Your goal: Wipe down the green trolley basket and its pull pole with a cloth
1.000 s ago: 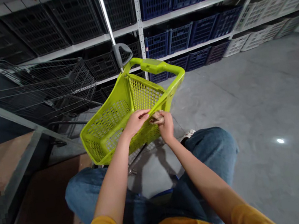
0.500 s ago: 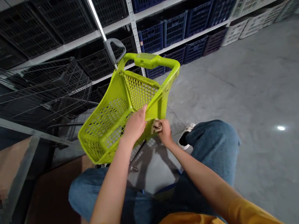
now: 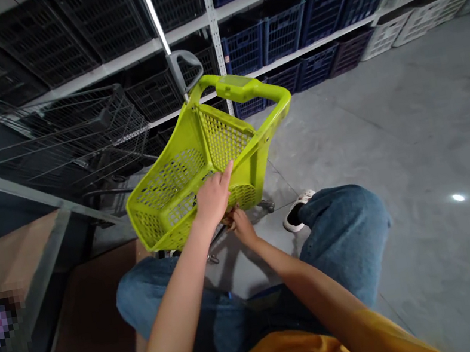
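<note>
A lime-green plastic shopping cart (image 3: 243, 169) with perforated sides stands close in front of my knees, its handle toward the upper right. My left hand (image 3: 212, 197) grips the near top rim of its basket, the index finger stretched along the edge. Lower down, my right hand (image 3: 244, 227) is closed on a crumpled brownish cloth (image 3: 228, 218), against the lower part of the near side wall. Part of the cloth is hidden by the fingers. A grey loop grip on a shiny pole (image 3: 180, 79) rises beside the cart's far handle end.
Metal shelving (image 3: 214, 34) with black, blue and whitish crates runs along the back. A dark wire cart (image 3: 116, 121) stands at the left. Nearer on the left is a wooden-topped ledge (image 3: 29, 248) with a pixelated purplish patch. Grey concrete floor (image 3: 421, 149) stretches to the right.
My right hand has moved down and left with the cloth along the cart's near side, uncovering the perforated panel. My left hand stays on the rim. The view has shifted slightly.
</note>
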Demonstrator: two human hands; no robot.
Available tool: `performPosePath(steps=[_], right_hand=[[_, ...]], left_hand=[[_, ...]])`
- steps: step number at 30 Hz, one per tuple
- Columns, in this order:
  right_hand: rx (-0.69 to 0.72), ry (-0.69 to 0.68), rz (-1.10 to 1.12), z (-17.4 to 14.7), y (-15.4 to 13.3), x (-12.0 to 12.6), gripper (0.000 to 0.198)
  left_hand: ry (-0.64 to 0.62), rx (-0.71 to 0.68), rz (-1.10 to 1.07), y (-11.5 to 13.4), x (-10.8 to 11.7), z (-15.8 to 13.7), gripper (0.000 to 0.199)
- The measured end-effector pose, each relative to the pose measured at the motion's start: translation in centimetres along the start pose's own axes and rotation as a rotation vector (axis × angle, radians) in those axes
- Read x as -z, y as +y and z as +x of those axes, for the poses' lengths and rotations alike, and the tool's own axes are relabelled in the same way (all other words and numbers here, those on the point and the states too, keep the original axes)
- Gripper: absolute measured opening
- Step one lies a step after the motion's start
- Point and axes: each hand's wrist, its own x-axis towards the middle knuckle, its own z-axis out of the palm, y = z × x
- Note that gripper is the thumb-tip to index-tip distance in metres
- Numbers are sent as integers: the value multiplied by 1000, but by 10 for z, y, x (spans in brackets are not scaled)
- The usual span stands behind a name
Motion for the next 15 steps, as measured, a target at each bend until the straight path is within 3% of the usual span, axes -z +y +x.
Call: performPosePath(steps=[2, 6, 8, 11, 15], right_hand=[[-24, 42, 12, 5, 14, 12, 16], [-198, 313, -18, 18, 64, 57, 17], [-267, 377, -24, 20, 80, 68, 19], [-295, 325, 8, 11, 77, 49, 21], [-253, 160, 70, -14, 45, -11, 22]], left_hand=[[-11, 3, -5, -2, 0, 1, 81], [-35, 2, -33, -4, -1, 2, 81], [-31, 0, -42, -4, -1, 3, 80], [-14, -5, -26, -4, -1, 2, 81], [-10, 11, 34, -3, -2, 1, 82]])
